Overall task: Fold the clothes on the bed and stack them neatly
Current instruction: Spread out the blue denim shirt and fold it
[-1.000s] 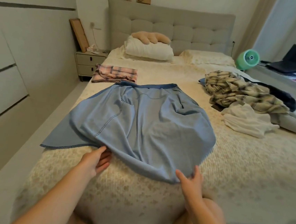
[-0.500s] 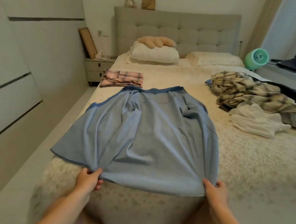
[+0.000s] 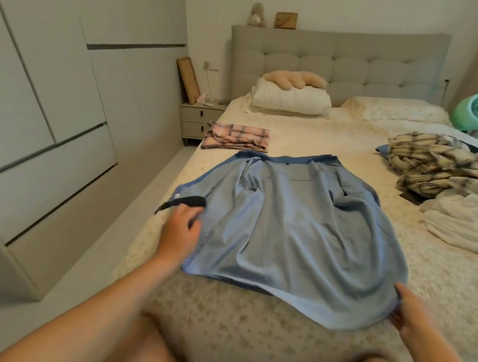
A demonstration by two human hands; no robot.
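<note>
On the bed (image 3: 246,333), near its foot: blue garment (image 3: 293,238) spread flat, one hand at each lower side.
Left hand (image 3: 178,233) lies at the garment's left edge, fingers (image 3: 196,214) curled beside a dark strap (image 3: 183,201); whether they pinch it cannot be told. Right hand (image 3: 411,314) grips the lower right hem, fingers tucked under the cloth. Beyond: folded pink plaid piece (image 3: 236,136) to the far left; plaid heap (image 3: 443,168) and white garment (image 3: 467,226) to the right.

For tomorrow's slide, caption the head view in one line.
Both hands, left and right, spread a blue garment flat on the bed.
</note>
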